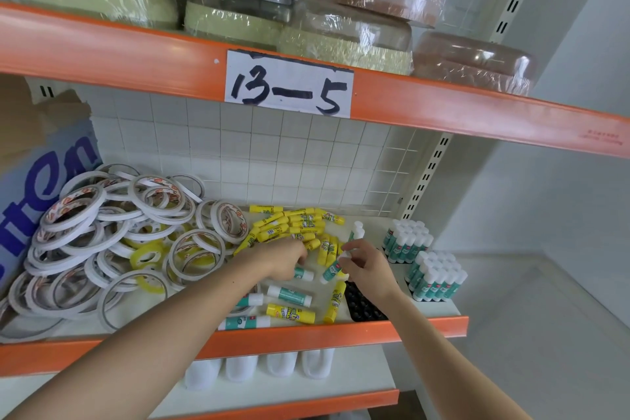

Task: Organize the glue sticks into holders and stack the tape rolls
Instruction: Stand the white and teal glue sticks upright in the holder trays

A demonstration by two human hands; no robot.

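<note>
Head view — shelf tag (289, 87) marked "13-5"; green glue stick (331, 272) pinched by right hand (370, 268); left hand (283, 257) grip cannot be told.

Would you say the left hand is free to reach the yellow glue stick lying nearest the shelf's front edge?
Probably yes: the yellow glue stick lies uncovered just beside the left forearm, though the left hand already seems busy among other sticks.

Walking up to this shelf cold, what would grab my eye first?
Probably the handwritten "13-5" label taped to the orange shelf beam overhead. Below it, a big jumble of white tape rolls fills the shelf's left side, with yellow glue sticks scattered behind the hands. The right hand pinches a green glue stick, near green sticks standing in holders at the right.
</note>
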